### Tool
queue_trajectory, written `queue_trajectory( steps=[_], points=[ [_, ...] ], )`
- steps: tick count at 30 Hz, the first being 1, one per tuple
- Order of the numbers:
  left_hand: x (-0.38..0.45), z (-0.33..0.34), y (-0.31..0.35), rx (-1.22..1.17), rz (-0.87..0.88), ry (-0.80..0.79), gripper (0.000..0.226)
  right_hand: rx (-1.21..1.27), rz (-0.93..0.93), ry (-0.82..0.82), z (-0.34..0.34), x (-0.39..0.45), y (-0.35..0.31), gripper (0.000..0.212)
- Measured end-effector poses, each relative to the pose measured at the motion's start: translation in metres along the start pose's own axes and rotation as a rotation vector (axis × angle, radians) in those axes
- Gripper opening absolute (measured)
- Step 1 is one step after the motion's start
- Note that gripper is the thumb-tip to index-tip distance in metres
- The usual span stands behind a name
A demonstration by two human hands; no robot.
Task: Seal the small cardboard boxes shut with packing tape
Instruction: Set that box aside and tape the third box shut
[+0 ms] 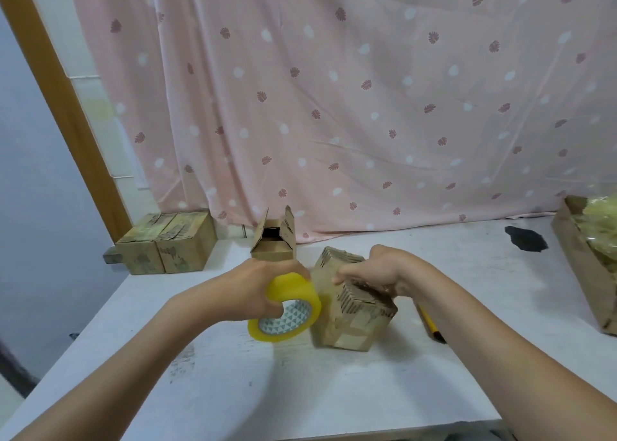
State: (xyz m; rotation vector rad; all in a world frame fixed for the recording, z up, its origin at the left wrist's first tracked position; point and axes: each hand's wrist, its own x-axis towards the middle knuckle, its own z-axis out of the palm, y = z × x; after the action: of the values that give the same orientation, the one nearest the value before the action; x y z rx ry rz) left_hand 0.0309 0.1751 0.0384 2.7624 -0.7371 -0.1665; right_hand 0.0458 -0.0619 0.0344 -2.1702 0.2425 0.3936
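Note:
A small cardboard box (pixel 354 317) lies tilted on the white table (pixel 300 390), its flaps closed. My left hand (pixel 263 283) grips a yellow roll of packing tape (pixel 287 310) pressed against the box's left side. A strip of clear tape runs from the roll onto the box. On top of the box rests my right hand (pixel 374 273), its fingers pinching the tape end. Behind them stands another small box (pixel 275 240) with its flaps open. Two closed boxes (pixel 170 243) sit side by side at the back left.
A yellow pen or cutter (pixel 430 324) lies right of the box, partly under my right forearm. An open carton of pale packing filler (pixel 594 257) stands at the right edge. A dark stain (pixel 524 238) marks the table. A pink curtain hangs behind.

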Motion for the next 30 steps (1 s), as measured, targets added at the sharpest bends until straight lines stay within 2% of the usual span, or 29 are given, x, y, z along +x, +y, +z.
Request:
queue_trajectory(
  steps=[3,7,13,15,19,21,24,27,30],
  points=[
    [0.001,-0.004,0.004,0.036,0.036,0.010,0.060,0.123,0.015,-0.046,-0.003,0.005,0.011,0.060],
    [0.002,-0.010,0.004,0.117,0.064,-0.023,0.068,0.234,0.015,-0.095,-0.007,0.007,0.023,0.062],
    [0.001,-0.008,0.004,0.165,0.013,-0.142,0.087,0.384,0.057,-0.194,-0.011,0.011,0.035,0.093],
    [0.001,-0.005,0.002,0.176,0.001,-0.158,0.090,0.398,0.051,-0.213,-0.011,0.011,0.035,0.088],
    [0.006,-0.001,0.007,0.206,0.012,-0.181,0.092,0.378,0.057,-0.243,-0.013,0.010,0.036,0.049],
    [0.011,0.000,0.012,0.256,0.011,-0.179,0.092,0.367,0.070,-0.268,-0.015,0.010,0.036,0.040],
    [0.017,0.001,0.017,0.302,0.020,-0.166,0.093,0.338,0.098,-0.292,-0.021,0.009,0.035,0.041],
    [0.019,0.003,0.019,0.322,0.013,-0.164,0.094,0.216,0.111,-0.259,-0.029,0.002,0.028,0.056],
    [0.020,0.004,0.022,0.330,0.020,-0.144,0.095,-0.006,0.043,-0.147,-0.031,-0.002,0.016,0.043]
  ],
)
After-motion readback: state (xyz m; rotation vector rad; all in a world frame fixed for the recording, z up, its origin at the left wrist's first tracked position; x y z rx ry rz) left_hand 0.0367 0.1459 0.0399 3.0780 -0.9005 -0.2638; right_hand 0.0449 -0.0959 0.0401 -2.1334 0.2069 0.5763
